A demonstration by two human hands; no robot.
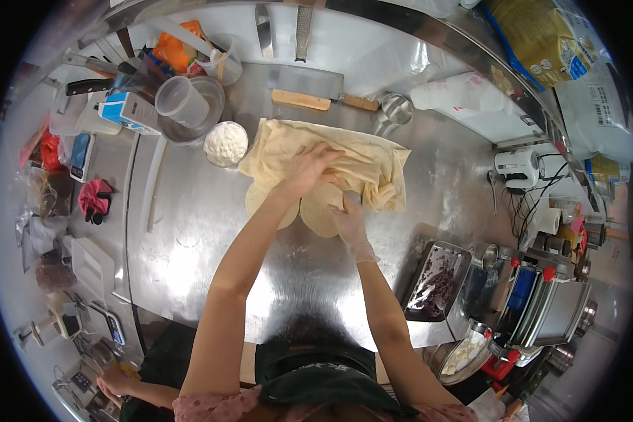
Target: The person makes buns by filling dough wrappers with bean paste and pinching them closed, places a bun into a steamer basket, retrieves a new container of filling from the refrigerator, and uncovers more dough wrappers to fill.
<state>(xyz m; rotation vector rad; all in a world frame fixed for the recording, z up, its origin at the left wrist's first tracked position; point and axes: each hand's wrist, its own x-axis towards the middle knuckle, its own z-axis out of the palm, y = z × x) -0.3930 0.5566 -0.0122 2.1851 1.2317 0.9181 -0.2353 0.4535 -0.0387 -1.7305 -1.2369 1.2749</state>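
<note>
A cream cloth (380, 165) lies bunched over the middle of the steel table. My left hand (311, 169) rests on it, fingers stretched out and holding nothing. Two flat, pale dough rounds stick out from under the cloth's near edge. The left dough round (256, 202) is partly behind my left forearm. My right hand (349, 224), in a clear glove, pinches the right edge of the other dough round (319, 214). Its lower fingers are hidden from view. Just left of the cloth stands a bowl of white flour (226, 143).
A wooden-handled dough scraper (301, 99) and metal measuring cup (397, 109) lie at the back. A tray of dark purple filling (437, 281) sits right, beside a metal roller machine (548, 309). A plastic tub (181, 102) stands back left. Another person's hand (114, 383) shows lower left.
</note>
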